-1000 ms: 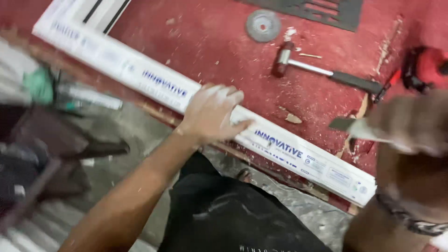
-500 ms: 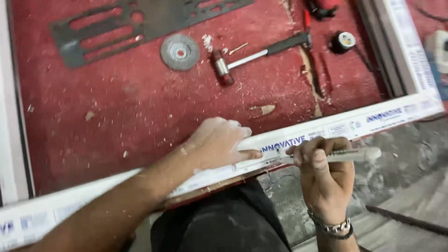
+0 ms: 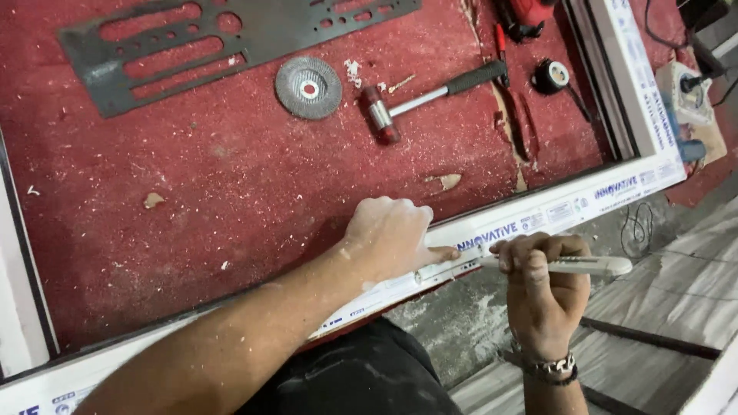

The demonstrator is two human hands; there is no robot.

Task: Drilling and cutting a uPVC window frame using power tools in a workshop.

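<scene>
- Head view looks down at a red worktop, dusty with white shavings, with a white plastic frame profile running along its near edge.
- Left hand lies flat on the profile, palm down, fingers spread over the top face, thumb at the front edge; it presses rather than grips.
- Right hand is curled into a fist around a white slim tool, held level, its inner end meeting the profile's front face just beside the left thumb.
- Can't tell what kind of tool it is, knife or scraper; the working end is hidden at the contact point.
- Hands sit close together, a small gap between them, both on the same stretch of profile.
- Profile still wears its printed protective film along the length in view; corner joint at right looks closed up.
- Progress, as a judgement: frame looks assembled and the front-edge work is under way at mid-length; the stretch toward the right corner looks untouched.
- Well apart on the worktop: red-headed mallet, grey grinding disc, dark slotted metal plate, small tape measure.
- Metal bracelet on the right wrist.
</scene>
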